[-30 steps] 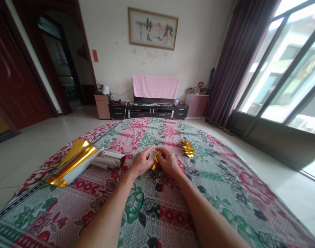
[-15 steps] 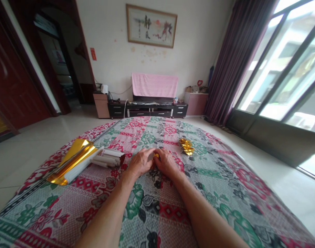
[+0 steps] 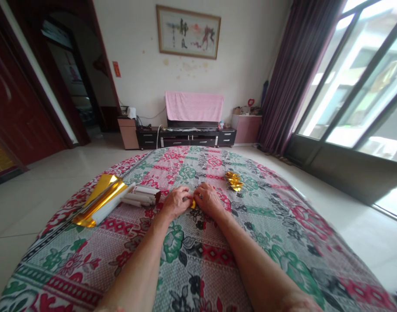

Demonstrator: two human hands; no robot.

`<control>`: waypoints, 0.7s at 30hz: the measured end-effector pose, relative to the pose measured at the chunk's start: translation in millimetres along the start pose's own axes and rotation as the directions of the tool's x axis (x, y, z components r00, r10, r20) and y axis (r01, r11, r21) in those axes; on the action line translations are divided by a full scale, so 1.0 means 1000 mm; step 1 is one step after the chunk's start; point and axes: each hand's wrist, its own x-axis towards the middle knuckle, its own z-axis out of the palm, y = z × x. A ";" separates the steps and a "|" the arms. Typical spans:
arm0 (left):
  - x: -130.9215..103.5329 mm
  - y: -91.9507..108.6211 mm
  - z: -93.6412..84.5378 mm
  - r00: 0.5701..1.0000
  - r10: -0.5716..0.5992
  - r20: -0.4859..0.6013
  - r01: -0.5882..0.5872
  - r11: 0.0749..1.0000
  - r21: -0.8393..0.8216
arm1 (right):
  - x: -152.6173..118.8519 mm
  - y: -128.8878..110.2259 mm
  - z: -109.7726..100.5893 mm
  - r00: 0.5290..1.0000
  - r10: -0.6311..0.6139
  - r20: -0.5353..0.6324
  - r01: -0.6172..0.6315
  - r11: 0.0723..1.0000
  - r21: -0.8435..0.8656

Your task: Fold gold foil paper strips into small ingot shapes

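Over the middle of the patterned cloth, my left hand and my right hand meet with curled fingers. Both are closed on a small piece of gold foil, which shows between the fingertips; much of it is hidden. Beyond my right hand, to the right, lies a row of folded gold foil pieces. On the left side rest gold foil sheets, partly rolled with their white side showing. White paper rolls lie beside them, nearer my left hand.
The round table wears a red, green and grey floral cloth. Past it stands a low black cabinet with a pink cloth over a screen. A purple curtain and large windows are at the right.
My left-hand fingers have shifted at the foil, and the piece now shows slightly lower between the hands. The view has turned a little, so the foil sheets appear further right.
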 end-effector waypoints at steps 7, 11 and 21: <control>-0.004 -0.002 0.003 1.000 0.023 -0.016 -0.023 0.999 0.046 | -0.006 0.001 -0.001 0.999 -0.042 -0.015 0.044 0.994 0.098; -0.006 -0.005 0.005 0.996 0.064 -0.065 -0.062 0.998 0.033 | -0.008 0.003 -0.001 0.999 -0.054 -0.009 0.054 0.993 0.107; -0.010 -0.003 0.007 0.991 0.074 -0.109 -0.070 0.997 0.043 | -0.019 -0.007 -0.007 1.000 -0.002 0.014 0.001 0.999 0.034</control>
